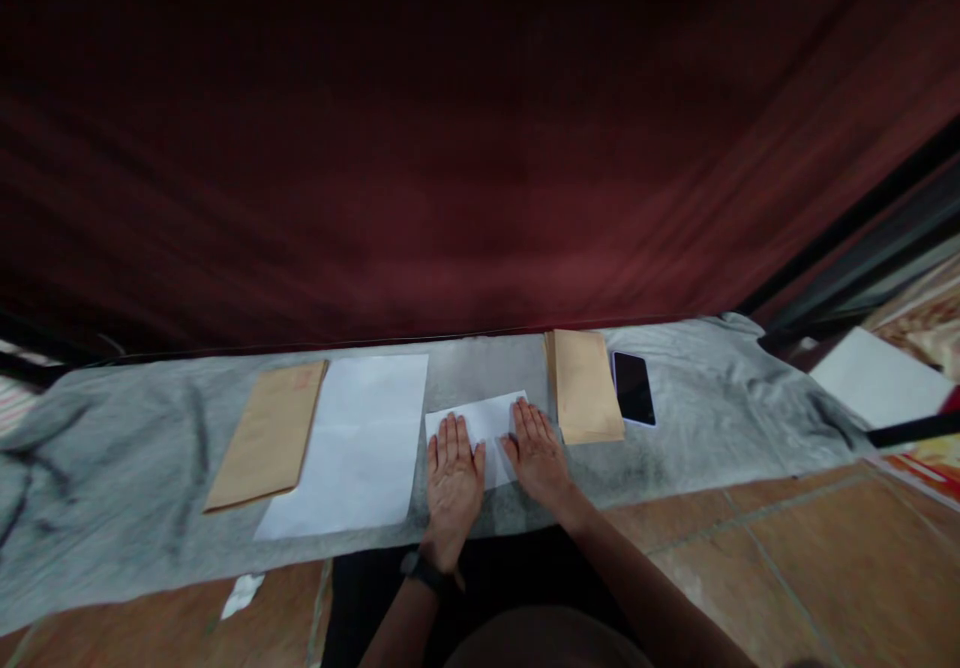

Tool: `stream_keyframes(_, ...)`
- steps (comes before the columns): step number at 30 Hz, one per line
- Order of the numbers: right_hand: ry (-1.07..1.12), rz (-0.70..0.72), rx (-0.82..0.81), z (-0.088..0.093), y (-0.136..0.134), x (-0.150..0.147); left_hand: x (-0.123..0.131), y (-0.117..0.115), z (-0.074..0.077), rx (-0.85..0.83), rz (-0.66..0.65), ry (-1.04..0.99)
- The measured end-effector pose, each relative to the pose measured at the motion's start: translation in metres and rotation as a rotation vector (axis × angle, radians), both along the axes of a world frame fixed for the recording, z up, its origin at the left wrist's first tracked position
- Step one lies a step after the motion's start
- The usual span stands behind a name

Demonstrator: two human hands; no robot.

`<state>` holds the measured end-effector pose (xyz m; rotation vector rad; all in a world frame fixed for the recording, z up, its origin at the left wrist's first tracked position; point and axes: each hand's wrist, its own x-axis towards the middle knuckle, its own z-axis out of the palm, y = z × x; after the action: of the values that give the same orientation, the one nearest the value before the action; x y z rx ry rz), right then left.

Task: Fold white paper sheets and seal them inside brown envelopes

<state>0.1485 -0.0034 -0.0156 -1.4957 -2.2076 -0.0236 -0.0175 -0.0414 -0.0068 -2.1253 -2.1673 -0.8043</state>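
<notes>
Left hand (454,470), right hand (538,458) are lying flat, unclenched | seemingly creasing white rectangular paper (489,418) | next probably needing even pressure

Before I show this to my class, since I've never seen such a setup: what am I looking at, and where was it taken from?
There is no machine here, just a person's bare hands. The one picture comes from a camera worn on that person's head, looking forward and down.

The left hand and right hand lie flat on a small white paper, pressing rather than gripping. Beneath is a grey cloth. To the left lie a larger white sheet and a brown paper packet overlapping its edge. To the right are a brown paper stack and a phone.
</notes>
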Motion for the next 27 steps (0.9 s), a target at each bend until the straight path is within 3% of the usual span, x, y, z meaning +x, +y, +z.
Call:
stream_keyframes(4,-0.007,-0.001,-0.006,0.000,-0.004,0.005,0.010,0.011,0.004,-0.060,0.014,0.014)
stream_keyframes(8,-0.017,-0.008,-0.019,0.001,-0.004,0.003,0.023,0.023,0.007,-0.098,-0.109,0.086)
stream_keyframes(12,-0.013,-0.015,-0.021,0.001,-0.004,0.003,0.022,0.023,0.004,-0.052,-0.067,0.073)
stream_keyframes(22,-0.002,-0.015,-0.058,0.007,-0.005,0.003,0.000,-0.015,0.005,-0.017,0.027,-0.072)
stream_keyframes(27,0.005,-0.012,-0.069,0.010,-0.005,0.003,-0.004,-0.039,0.006,-0.037,-0.020,-0.034)
